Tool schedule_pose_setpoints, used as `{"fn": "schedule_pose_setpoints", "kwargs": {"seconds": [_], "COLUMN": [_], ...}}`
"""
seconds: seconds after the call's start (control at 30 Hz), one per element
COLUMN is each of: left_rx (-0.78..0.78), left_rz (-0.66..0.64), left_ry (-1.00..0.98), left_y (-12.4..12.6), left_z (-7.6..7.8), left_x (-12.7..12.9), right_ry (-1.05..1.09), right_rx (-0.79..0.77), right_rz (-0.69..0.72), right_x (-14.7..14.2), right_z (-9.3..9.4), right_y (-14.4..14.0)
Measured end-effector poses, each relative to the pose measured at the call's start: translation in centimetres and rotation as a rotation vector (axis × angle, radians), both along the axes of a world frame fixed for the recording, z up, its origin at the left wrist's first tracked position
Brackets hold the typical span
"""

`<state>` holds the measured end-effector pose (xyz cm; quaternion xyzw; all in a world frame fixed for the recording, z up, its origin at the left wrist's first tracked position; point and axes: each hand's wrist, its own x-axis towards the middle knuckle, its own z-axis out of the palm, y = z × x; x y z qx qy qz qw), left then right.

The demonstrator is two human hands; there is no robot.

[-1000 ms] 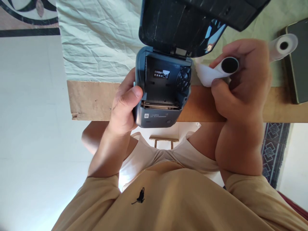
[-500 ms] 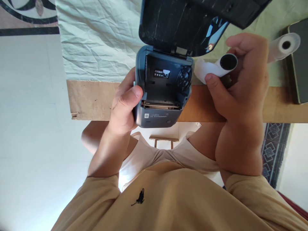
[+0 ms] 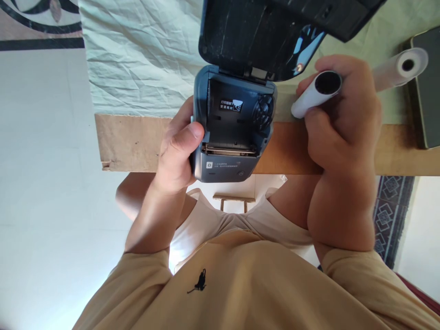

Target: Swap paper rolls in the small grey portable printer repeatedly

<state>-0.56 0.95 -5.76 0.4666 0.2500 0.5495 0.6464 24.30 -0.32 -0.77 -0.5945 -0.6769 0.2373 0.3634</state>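
A small grey-blue printer [image 3: 233, 137] stands at the near edge of the table with its dark lid [image 3: 261, 32] swung up and back. Its paper bay is bare inside. My left hand [image 3: 178, 149] grips the printer's left side, thumb on the front corner. My right hand [image 3: 343, 114] is closed around a white paper roll [image 3: 314, 94], held just right of the printer with its dark core facing me.
A second white paper roll [image 3: 400, 66] lies at the far right beside a dark flat device [image 3: 428, 87]. A wrinkled pale green cloth [image 3: 137, 59] covers the wooden table [image 3: 137, 142]. White floor lies to the left, a patterned rug [image 3: 392, 215] at lower right.
The loose flap of paper that hung from the roll is now wound flat against it. My right fingers have closed tighter around the roll. The left hand and printer have not moved.
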Motion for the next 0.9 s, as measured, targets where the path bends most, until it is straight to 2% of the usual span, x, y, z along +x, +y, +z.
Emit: {"fn": "schedule_pose_setpoints", "kwargs": {"seconds": [0.1, 0.2, 0.27, 0.37, 0.43, 0.6, 0.7, 0.9], "left_rx": [0.005, -0.001, -0.009, -0.009, -0.015, -0.022, -0.024, -0.082], "left_rz": [0.0, -0.002, -0.009, -0.031, -0.035, -0.038, -0.039, -0.001], "left_ry": [-0.004, -0.001, -0.001, -0.004, -0.004, 0.017, 0.02, 0.072], "left_y": [-0.1, -0.1, -0.1, -0.1, -0.1, -0.3, -0.3, -0.6], "left_z": [0.2, 0.4, 0.4, 0.5, 0.8, 1.5, 1.7, 2.6], "left_x": [0.1, 0.2, 0.2, 0.1, 0.1, 0.3, 0.3, 0.2], "right_ry": [-0.162, -0.271, -0.218, 0.013, 0.13, 0.003, -0.041, 0.088], "right_rx": [0.068, 0.12, 0.109, 0.051, 0.067, 0.068, 0.137, 0.133], "right_rz": [0.067, 0.065, 0.03, -0.016, -0.03, 0.062, 0.129, 0.082], "right_x": [0.1, 0.2, 0.0, -0.2, -0.4, -0.3, 0.0, 0.1], "right_z": [0.1, 0.3, 0.2, 0.0, -0.1, -0.1, -0.3, -0.8], "right_y": [0.1, 0.2, 0.1, -0.1, -0.2, 0.0, 0.3, 0.3]}}
